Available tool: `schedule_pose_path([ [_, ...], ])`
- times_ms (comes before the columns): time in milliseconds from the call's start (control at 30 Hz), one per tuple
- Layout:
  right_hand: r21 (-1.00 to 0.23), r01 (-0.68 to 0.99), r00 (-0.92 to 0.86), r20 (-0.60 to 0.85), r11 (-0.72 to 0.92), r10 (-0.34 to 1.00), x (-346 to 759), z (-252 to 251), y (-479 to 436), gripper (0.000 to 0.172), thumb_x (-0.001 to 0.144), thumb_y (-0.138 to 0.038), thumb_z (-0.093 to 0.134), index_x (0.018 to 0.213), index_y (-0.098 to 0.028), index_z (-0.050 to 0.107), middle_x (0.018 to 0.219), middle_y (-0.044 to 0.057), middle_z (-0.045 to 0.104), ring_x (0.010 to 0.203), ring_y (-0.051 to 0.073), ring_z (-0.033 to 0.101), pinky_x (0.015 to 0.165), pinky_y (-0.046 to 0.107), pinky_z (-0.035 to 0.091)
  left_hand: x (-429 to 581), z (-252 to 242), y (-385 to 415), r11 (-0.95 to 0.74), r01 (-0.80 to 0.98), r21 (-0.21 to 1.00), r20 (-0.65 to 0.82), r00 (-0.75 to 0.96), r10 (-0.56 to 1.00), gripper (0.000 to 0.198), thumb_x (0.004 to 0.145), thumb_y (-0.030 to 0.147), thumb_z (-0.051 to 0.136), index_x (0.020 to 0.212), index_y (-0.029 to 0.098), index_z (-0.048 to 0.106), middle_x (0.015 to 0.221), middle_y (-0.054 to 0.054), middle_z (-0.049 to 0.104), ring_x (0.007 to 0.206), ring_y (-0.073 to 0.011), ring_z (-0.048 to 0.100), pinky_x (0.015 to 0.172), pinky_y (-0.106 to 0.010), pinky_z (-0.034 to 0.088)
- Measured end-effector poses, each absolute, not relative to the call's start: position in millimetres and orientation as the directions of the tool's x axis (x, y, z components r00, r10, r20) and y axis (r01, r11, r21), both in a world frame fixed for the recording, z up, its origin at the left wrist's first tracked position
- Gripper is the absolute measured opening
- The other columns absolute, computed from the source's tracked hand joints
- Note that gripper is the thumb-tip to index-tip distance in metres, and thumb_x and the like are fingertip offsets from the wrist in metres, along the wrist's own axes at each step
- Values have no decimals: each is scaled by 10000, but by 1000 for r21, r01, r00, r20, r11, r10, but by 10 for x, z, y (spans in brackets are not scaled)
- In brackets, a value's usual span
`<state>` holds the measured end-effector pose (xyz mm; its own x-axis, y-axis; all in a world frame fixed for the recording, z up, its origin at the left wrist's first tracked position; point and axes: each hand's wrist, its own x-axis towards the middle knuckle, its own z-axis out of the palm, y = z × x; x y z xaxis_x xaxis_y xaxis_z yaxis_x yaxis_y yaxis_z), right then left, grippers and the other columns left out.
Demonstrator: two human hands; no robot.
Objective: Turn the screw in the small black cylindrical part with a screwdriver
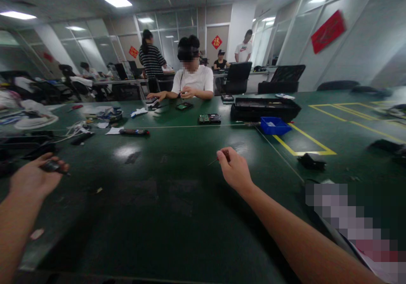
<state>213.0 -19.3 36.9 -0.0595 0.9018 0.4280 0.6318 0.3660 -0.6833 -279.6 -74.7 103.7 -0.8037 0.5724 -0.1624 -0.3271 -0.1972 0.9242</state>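
My left hand (33, 177) rests at the left edge of the dark green table (177, 199), its fingers curled around a small dark object (52, 166) that I cannot make out in detail. My right hand (234, 169) hovers over the middle of the table, fingers pinched on a thin reddish tool (218, 159) whose slim tip points left. The two hands are far apart, with bare tabletop between them.
A person in a white shirt (193, 81) sits across the table with circuit boards (209, 118). A blue bin (274, 125), a black tray (264, 108), a black part (311, 161), yellow floor-tape lines (304, 144) and clutter at left (79, 127) lie around.
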Motion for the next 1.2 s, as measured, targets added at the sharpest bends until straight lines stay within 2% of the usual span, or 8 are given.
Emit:
schedule_pose_path([
  [100,-681,636,-59,426,363,903,2123,382,-198,284,1016,-409,450,961,-195,626,822,44,692,740,191,648,670,311,456,-2684,833,-498,-175,-302,937,-89,-692,717,268,857,0,374,894,160,586,666,-19,535,621,-113,500,591,-219,484],
  [333,-692,630,-62,407,352,912,2130,389,-215,286,1017,-422,445,960,-202,619,806,39,680,716,191,638,647,309,456,-1500,833,-191,-95,-432,897,-60,-333,941,357,750,22,459,1049,121,625,763,-48,539,675,-150,527,663,-295,491],
  [567,-670,647,-31,455,365,890,2125,372,-194,299,976,-488,516,894,-216,609,729,19,655,657,188,622,600,302,429,-299,759,-167,39,-466,884,-67,-42,997,407,734,32,472,1121,125,559,768,-52,564,687,-160,544,660,-266,471],
  [800,-620,667,-63,506,413,860,2103,403,-220,171,952,-369,541,874,-220,572,676,-5,621,601,168,597,590,293,400,326,639,-262,89,-452,887,-18,158,987,458,653,76,491,1099,123,586,767,-36,547,674,-145,514,653,-261,396],
  [967,-612,676,-38,528,411,848,2085,396,-226,111,926,-314,542,977,-217,559,716,1,640,640,187,623,622,306,417,474,456,-356,22,-334,942,53,214,975,419,645,92,498,1044,128,620,797,-33,552,766,-152,514,753,-278,394],
  [1067,-633,650,-20,538,420,843,2077,384,-220,165,903,-302,577,1037,-209,549,773,15,669,689,196,651,666,316,449,474,306,-388,-58,-195,979,113,282,953,509,638,73,536,1139,157,579,920,-34,574,870,-166,536,807,-288,401],
  [1133,-645,629,-16,547,434,837,2074,388,-224,154,903,-319,595,1005,-208,562,798,22,678,710,194,657,681,316,463,449,217,-386,-155,-61,986,167,306,937,615,616,29,563,1210,186,527,1012,-36,578,935,-177,551,825,-293,408],
  [1200,-647,616,-24,555,450,831,2076,407,-236,159,914,-363,606,951,-210,586,784,21,676,698,186,649,665,309,466,416,141,-361,-260,59,964,232,294,927,575,651,13,572,1194,196,516,1057,-43,581,969,-184,558,848,-305,417],
])
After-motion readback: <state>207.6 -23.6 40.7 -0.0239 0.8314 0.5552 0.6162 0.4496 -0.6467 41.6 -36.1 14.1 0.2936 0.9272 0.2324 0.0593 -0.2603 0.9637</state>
